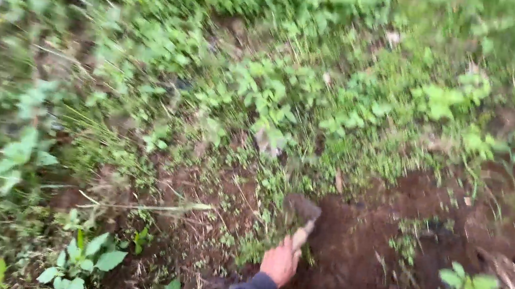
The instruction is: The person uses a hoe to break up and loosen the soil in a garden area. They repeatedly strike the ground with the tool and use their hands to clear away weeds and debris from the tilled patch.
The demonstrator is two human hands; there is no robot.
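My left hand (280,262) is wrapped tight around the wooden handle of a small hoe (301,218); my other hand is out of view. The hoe sits where the dug soil patch (356,250) meets the weeds (263,99), a little right of the ground's middle, toward its near edge. Its long axis runs from my fist up and slightly right, with the dark blade pointing away from me into the weeds. With only 1 hand holding, I judge the blade could skid off a root, twist in my grip, or chop the leafy seedling (83,261) near the lower left.
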